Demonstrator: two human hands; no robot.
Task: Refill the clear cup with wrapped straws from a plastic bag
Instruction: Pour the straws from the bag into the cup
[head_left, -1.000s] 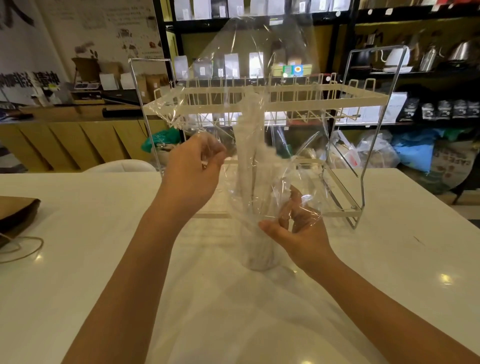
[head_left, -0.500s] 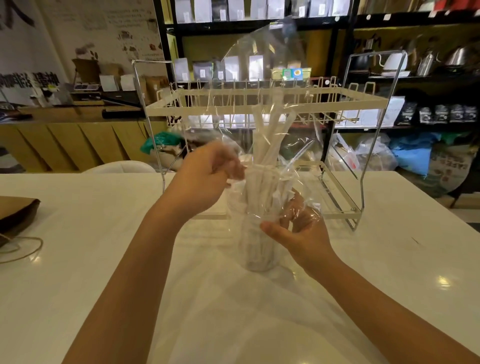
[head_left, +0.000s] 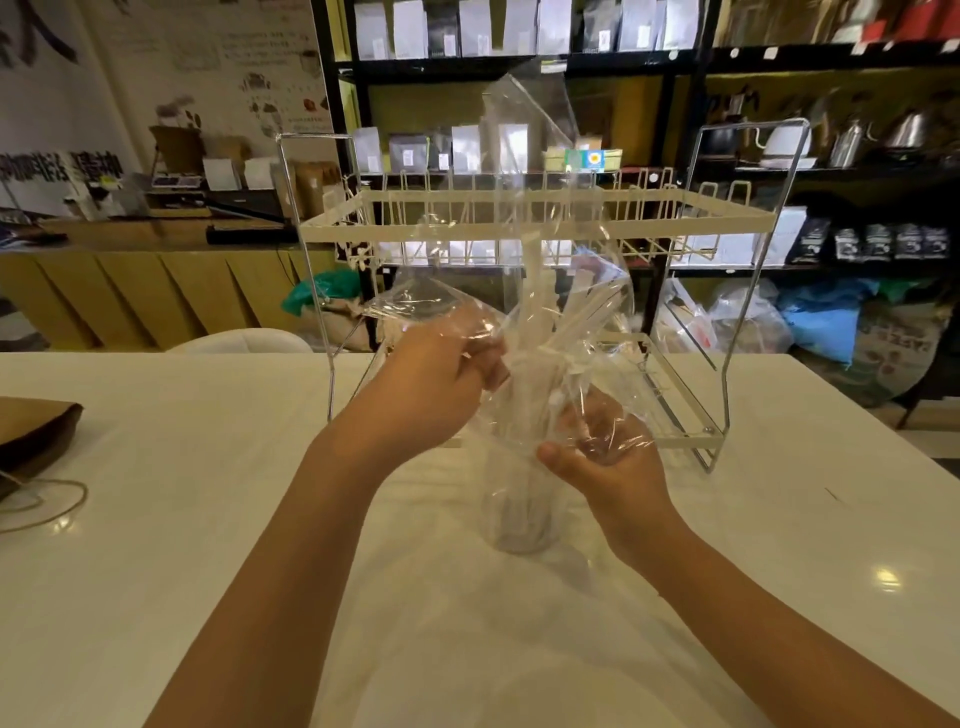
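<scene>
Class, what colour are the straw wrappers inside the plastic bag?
White, seen in the head view: the wrapped straws show through the clear plastic bag.

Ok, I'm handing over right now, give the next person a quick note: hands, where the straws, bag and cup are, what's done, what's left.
Left hand: grips the plastic bag by the straws.
Right hand: holds the bag's crumpled lower part at the cup's rim.
Cup: upright on the white table, in front of the wire rack.
Straws: standing in the cup, tops still inside the bag.
Done: straws are in the cup.
Left: slide the bag up and off, probably steadying the straws, then set it aside.
</scene>
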